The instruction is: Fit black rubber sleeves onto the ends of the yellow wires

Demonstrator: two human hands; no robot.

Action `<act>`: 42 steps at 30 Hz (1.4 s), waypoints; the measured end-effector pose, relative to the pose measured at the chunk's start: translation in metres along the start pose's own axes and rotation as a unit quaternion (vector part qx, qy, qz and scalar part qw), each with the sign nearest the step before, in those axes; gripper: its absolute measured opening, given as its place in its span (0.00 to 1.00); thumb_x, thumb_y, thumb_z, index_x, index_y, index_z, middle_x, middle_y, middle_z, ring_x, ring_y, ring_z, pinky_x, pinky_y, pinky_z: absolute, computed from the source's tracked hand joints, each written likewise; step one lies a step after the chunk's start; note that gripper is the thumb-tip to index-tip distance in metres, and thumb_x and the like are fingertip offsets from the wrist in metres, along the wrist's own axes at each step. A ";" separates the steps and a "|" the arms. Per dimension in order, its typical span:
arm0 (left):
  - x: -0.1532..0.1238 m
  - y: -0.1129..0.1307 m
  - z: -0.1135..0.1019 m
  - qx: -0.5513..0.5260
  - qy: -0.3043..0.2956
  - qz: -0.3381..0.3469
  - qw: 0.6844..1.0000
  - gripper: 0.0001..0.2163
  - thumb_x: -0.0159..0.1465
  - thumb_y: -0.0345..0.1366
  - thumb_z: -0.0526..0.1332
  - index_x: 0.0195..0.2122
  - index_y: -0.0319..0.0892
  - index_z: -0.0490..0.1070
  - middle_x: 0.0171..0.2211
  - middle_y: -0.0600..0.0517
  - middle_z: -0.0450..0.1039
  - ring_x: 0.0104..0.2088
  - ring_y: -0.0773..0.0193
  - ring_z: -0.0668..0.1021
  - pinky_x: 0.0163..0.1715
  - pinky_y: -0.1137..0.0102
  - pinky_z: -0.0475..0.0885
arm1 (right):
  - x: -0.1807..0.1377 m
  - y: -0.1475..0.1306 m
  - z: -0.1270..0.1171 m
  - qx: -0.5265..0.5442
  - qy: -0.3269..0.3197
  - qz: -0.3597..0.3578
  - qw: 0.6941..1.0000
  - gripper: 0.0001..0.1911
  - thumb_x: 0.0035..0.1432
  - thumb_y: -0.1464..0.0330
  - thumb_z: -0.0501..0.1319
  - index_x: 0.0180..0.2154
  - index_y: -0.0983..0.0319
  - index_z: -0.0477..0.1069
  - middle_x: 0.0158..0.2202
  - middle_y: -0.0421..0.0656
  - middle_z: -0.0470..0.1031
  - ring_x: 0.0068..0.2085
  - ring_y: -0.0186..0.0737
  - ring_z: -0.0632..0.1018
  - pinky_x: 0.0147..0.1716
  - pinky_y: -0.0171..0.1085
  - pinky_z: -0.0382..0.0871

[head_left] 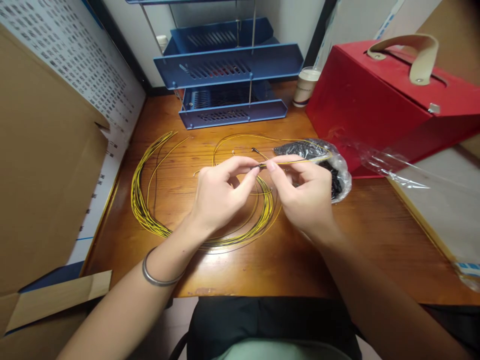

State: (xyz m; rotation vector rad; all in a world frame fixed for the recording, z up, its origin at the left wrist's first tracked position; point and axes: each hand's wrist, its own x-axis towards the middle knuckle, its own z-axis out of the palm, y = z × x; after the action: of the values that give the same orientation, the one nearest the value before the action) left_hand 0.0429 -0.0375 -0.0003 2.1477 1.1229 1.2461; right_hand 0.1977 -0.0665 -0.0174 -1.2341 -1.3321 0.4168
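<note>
My left hand (219,192) is closed, with thumb and index finger pinching a small black piece (256,167) that looks like a connector; the fingertips partly hide it. Right beside it, my right hand (309,192) pinches a thin yellow and black wire (296,161) near its end. Whether the wire sits inside the black piece I cannot tell. Beneath and around both hands, a loose coil of yellow and black wires (138,207) curves over the wooden table. Behind my right hand lies a clear plastic bag (343,180) of small black parts. One wire end with a black tip (255,150) lies just beyond the fingers.
Blue stacked trays (232,114) stand at the back, with a paper cup (305,87) to their right. A large red box (360,110) with a beige handle takes up the right rear. Cardboard (45,150) borders the left side of the wooden table (255,275).
</note>
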 end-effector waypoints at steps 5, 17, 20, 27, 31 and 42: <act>0.000 0.000 0.001 -0.007 0.002 0.001 1.000 0.07 0.65 0.38 0.65 0.40 0.41 0.80 0.35 0.51 0.84 0.31 0.65 0.84 0.26 0.75 0.74 | 0.000 0.002 0.001 0.010 0.014 0.005 1.000 0.07 0.61 0.63 0.65 0.36 0.60 0.74 0.30 0.41 0.78 0.26 0.33 0.74 0.22 0.33 0.63; 0.001 -0.002 0.002 -0.015 0.013 0.015 1.000 0.07 0.65 0.38 0.66 0.39 0.41 0.80 0.36 0.51 0.84 0.33 0.65 0.84 0.28 0.76 0.76 | 0.001 0.003 0.003 0.039 0.000 0.023 0.999 0.08 0.61 0.63 0.66 0.34 0.60 0.74 0.28 0.40 0.76 0.26 0.34 0.75 0.24 0.34 0.67; 0.000 -0.003 0.002 -0.023 0.014 0.011 1.000 0.07 0.65 0.38 0.66 0.38 0.41 0.80 0.36 0.50 0.84 0.34 0.64 0.84 0.31 0.75 0.77 | 0.000 0.004 0.002 0.046 -0.002 0.028 0.999 0.08 0.60 0.63 0.66 0.33 0.60 0.74 0.29 0.41 0.76 0.28 0.36 0.77 0.26 0.35 0.70; -0.001 -0.003 0.004 -0.045 0.023 -0.007 0.999 0.06 0.63 0.38 0.68 0.38 0.41 0.80 0.35 0.51 0.83 0.33 0.64 0.84 0.31 0.75 0.77 | 0.004 0.002 0.001 0.104 -0.006 0.064 0.993 0.08 0.59 0.63 0.68 0.32 0.60 0.75 0.31 0.42 0.77 0.27 0.36 0.77 0.21 0.34 0.69; -0.001 -0.002 0.004 -0.051 0.024 -0.010 0.998 0.06 0.63 0.37 0.69 0.38 0.41 0.80 0.34 0.51 0.83 0.33 0.65 0.84 0.31 0.76 0.77 | 0.005 0.001 0.001 0.117 -0.017 0.082 0.990 0.08 0.59 0.63 0.68 0.32 0.60 0.75 0.31 0.41 0.76 0.23 0.32 0.72 0.16 0.32 0.61; 0.000 -0.004 0.003 -0.025 0.011 0.013 1.000 0.06 0.63 0.36 0.68 0.38 0.41 0.80 0.35 0.51 0.84 0.33 0.66 0.84 0.33 0.77 0.77 | 0.000 0.006 0.001 -0.022 -0.017 -0.008 1.000 0.07 0.63 0.62 0.64 0.35 0.59 0.75 0.17 0.32 0.58 0.17 0.28 0.56 0.19 0.34 0.49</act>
State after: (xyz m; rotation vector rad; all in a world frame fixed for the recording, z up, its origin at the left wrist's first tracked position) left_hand 0.0437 -0.0350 -0.0046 2.1219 1.0646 1.2996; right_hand 0.1994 -0.0643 -0.0229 -1.2570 -1.3862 0.3998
